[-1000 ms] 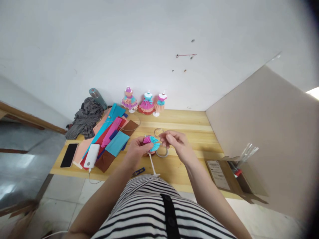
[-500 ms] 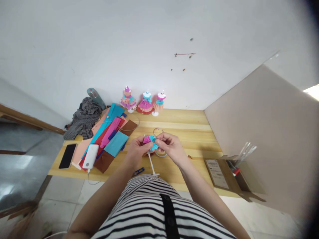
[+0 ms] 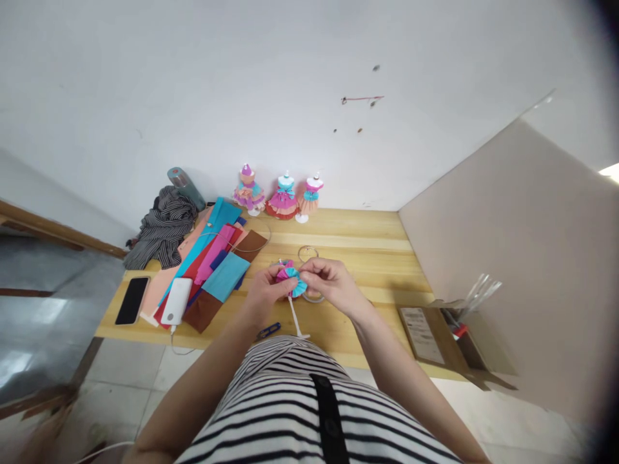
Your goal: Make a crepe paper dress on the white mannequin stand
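Observation:
Between my hands is a pleated paper piece [image 3: 293, 281], pink on its left side and turquoise on its right, gathered into a round fan. My left hand [image 3: 264, 290] pinches its left edge, thumb lying across the front. The fingertips of my right hand [image 3: 329, 280] are closed on its right edge. Just below it, a small white doll stand [image 3: 295, 318] lies tilted on the table, its upper end hidden behind the paper. A wire or tape ring [image 3: 314, 298] shows partly behind my right hand. A blue cutter [image 3: 268, 330] lies near my left wrist.
Three dressed mini mannequins [image 3: 282, 196] stand by the wall. Coloured crepe paper sheets [image 3: 225, 277], a white power bank [image 3: 176, 301], a phone [image 3: 132, 301], striped cloth [image 3: 164, 229] and a bottle [image 3: 186, 187] are at left. An open cardboard box [image 3: 435, 338] holds clear sticks at right.
The pleated paper has turned a little in my fingers, with more turquoise now facing up and less pink showing. Both hands stay in nearly the same place; the view has shifted slightly.

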Tool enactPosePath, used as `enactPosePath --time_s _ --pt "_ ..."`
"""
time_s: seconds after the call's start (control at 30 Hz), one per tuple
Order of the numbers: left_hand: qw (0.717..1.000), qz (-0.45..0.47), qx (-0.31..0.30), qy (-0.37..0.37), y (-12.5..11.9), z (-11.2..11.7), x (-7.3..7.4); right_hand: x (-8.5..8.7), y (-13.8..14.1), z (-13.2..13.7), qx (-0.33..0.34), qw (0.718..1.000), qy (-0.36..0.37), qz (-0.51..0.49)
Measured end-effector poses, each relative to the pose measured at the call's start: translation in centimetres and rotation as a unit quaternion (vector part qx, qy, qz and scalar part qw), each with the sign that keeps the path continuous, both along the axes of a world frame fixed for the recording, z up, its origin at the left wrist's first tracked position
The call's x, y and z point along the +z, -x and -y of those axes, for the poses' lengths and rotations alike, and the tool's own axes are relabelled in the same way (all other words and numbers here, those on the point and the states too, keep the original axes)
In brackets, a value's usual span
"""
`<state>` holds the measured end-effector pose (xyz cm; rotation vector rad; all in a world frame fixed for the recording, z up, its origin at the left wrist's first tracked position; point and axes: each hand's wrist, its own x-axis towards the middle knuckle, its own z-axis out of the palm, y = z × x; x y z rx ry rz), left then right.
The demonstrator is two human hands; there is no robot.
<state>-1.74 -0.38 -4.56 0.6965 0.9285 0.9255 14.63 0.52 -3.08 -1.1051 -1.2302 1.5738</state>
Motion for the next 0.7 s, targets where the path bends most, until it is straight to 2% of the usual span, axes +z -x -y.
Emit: enactPosePath --time_s 0.13,0.3,0.57,0.7 --pt "0.998 0.041 0.034 0.037 -0.38 -0.01 0.65 0.17 -0.51 0.07 -0.046 0.999 -0.011 0.011" --pt "0.995 0.069 0.056 0.047 -0.70 -0.09 0.77 0.67 -0.13 0.62 -0.019 0.999 -0.020 0.031" --pt "0.999 0.022 0.006 0.025 -0.53 -0.04 0.57 0.88 0.26 0.71 -0.021 0.996 -0.048 0.067" --pt "1.000 0.017 0.008 0.019 -0.48 0.00 0.47 0.76 0.29 0.85 -0.028 0.996 -0.064 0.061"
